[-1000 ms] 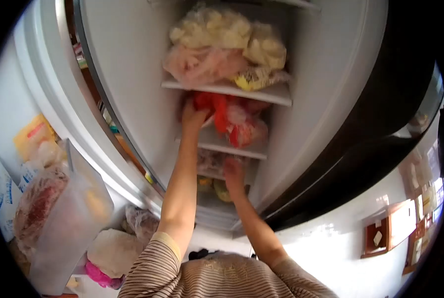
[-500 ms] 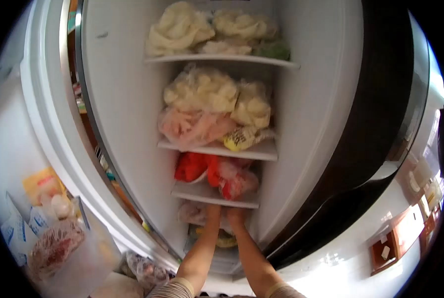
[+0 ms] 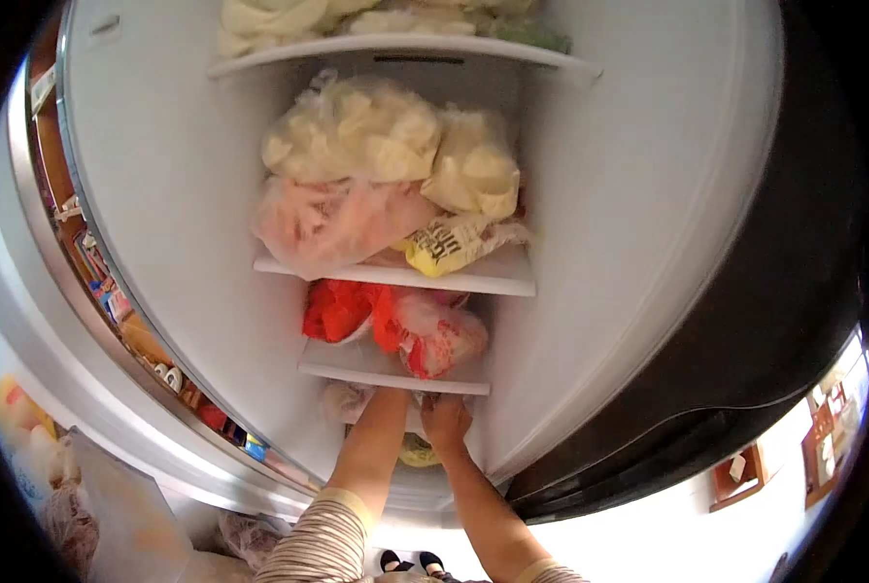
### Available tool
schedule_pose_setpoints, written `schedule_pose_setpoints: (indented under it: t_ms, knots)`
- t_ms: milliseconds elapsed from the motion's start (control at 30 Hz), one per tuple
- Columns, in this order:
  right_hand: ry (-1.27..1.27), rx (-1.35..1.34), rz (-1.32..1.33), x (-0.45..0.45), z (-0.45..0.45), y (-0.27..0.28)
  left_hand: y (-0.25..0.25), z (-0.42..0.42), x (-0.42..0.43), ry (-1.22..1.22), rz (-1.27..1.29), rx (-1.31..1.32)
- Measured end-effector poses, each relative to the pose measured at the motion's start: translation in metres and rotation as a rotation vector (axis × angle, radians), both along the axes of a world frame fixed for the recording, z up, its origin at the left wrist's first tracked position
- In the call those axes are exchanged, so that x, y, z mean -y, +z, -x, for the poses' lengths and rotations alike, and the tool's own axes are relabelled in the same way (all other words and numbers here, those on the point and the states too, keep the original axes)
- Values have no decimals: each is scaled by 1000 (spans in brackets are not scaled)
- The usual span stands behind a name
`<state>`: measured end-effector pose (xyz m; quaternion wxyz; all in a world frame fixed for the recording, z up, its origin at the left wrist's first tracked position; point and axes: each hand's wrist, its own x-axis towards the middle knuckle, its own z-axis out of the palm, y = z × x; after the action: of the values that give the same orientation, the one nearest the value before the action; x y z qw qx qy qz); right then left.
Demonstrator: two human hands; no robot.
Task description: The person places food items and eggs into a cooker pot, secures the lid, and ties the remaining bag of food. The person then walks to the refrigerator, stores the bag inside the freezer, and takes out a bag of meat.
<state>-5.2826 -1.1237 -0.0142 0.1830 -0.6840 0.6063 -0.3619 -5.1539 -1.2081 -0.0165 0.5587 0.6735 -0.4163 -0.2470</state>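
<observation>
Right hand (image 3: 446,420): bent at the knuckles just under the front lip of a smooth white shelf (image 3: 395,378); its fingertips are out of sight, so I cannot tell whether it grips anything.
Left hand (image 3: 390,397): at 10 o'clock from the right, mostly hidden beneath that shelf; spread or pinching, I cannot tell.
Nearest bag: a crinkled clear plastic bag (image 3: 342,400) with pale contents, at 9 o'clock from the right hand, just beside the left wrist in the low compartment.
Between the forearms: a yellowish-green rounded thing (image 3: 418,451), at 7 o'clock from the right hand, partly covered.
Shelf above the hands: a crumpled red bag (image 3: 335,311) at 10 to 11 o'clock; a filmy, bulging red-and-clear bag (image 3: 444,338) at 12.
Next shelf up: a soft pinkish bag (image 3: 337,222) at 11 o'clock; clear bags of pale, rounded lumps (image 3: 357,131) behind it; a yellow-and-white printed packet (image 3: 451,243) at 12.
Outer edges: a glossy, curved black panel (image 3: 813,243) at 2 o'clock; a translucent plastic bin (image 3: 128,500) at 8.
</observation>
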Motion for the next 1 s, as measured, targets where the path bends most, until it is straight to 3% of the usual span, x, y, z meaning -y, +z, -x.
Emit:
schedule_pose_setpoints:
  t_ms: [33,133,367,600,800,933,1000]
  knots:
    - [-13,-60,-141,-1,1,-5,-2,0,0,2,2,-1]
    - [-105,30,98,-13,3,-15,-6,-2,2,8,5,0]
    - [-53,290,185,-20,7,-35,-15,5,1,29,30,7]
    - [-112,372,72,-37,8,-50,-33,6,-9,70,96,-44]
    - [-111,597,49,-47,4,-101,-54,2,-34,120,219,-103]
    - [-87,825,16,-50,3,-110,-44,10,-52,180,311,-99]
    - [-102,750,-9,-56,6,-104,-27,19,-69,237,299,-73]
